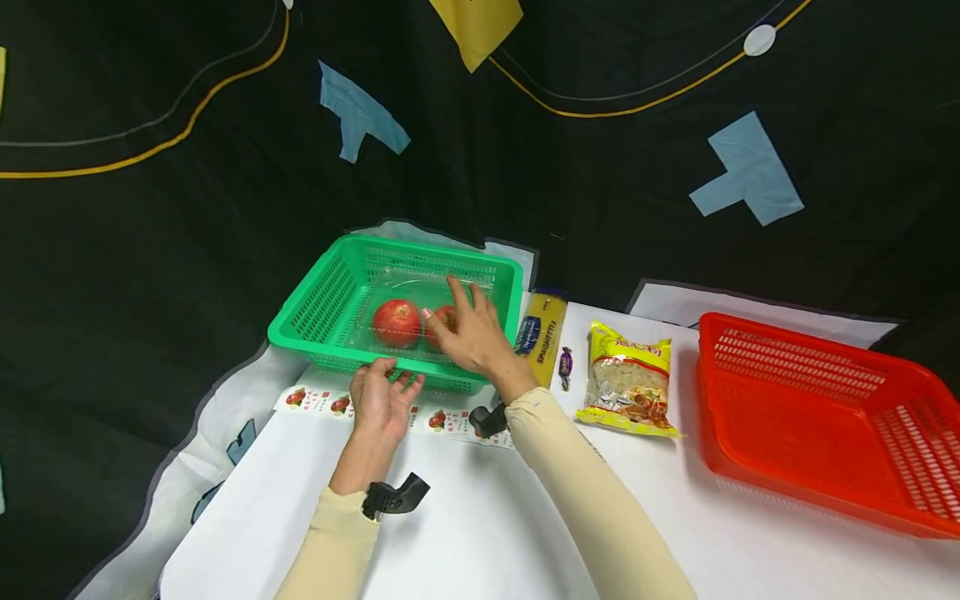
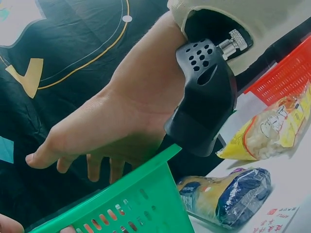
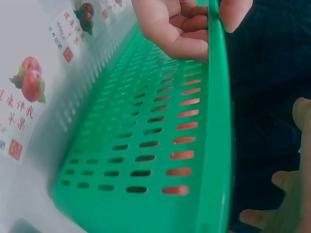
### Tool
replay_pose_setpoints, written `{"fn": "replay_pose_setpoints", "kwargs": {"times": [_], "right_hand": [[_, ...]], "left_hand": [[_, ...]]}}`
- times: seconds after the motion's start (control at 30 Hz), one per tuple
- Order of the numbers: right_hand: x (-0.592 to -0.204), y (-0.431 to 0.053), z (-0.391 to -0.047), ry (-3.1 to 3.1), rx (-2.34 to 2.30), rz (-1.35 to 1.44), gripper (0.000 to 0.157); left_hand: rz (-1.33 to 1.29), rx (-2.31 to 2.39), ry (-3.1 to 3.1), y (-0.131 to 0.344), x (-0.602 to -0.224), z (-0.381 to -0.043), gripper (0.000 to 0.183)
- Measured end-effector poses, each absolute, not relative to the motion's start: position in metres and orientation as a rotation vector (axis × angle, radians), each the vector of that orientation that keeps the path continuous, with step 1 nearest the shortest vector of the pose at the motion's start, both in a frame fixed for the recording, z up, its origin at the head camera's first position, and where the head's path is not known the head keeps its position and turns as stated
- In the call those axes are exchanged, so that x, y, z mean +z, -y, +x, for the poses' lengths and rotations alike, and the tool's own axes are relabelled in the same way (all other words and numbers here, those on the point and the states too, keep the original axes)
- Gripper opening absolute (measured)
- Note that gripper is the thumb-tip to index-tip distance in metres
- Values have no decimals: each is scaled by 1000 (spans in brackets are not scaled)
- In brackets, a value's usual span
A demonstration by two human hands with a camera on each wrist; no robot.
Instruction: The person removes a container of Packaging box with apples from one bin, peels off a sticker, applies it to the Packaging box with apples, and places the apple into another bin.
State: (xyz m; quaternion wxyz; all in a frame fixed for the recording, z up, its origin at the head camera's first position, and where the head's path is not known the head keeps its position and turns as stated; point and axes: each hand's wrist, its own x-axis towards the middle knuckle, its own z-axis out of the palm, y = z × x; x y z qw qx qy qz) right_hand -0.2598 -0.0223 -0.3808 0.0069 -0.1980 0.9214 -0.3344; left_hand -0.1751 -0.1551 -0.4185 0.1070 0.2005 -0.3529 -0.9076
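Note:
A green basket (image 1: 307,321) stands on the table with a clear plastic tray (image 1: 363,325) inside it. One red apple (image 1: 397,323) sits in the tray; beside it a second apple (image 1: 442,325) is partly hidden by my right hand (image 1: 474,333). That hand reaches over the basket with spread fingers, palm down, as the left wrist view shows too. My left hand (image 1: 381,402) grips the near rim. In the right wrist view, the left thumb (image 3: 235,13) lies inside the rim and curled fingers (image 3: 187,39) lie outside.
Right of the basket lie a spaghetti pack (image 1: 546,333), a purple-wrapped candy (image 1: 566,368) and a yellow bag of pale pieces (image 1: 630,379). Farther right stands a red basket (image 1: 802,417). A strip of apple-printed labels (image 1: 315,401) runs along the green basket's front. Black cloth (image 1: 600,208) hangs behind.

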Motion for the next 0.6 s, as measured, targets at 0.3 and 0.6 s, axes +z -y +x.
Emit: {"fn": "replay_pose_setpoints", "kwargs": {"times": [0.3,0.6], "right_hand": [[-385,25,-263,-2895,-1188,-456,73],[-387,32,-265,-2889,-1160,-364,74]], "left_hand": [[577,-2660,1071,156,-419,-175,7],[574,-2653,1086,155,-418,-174,7]]}}
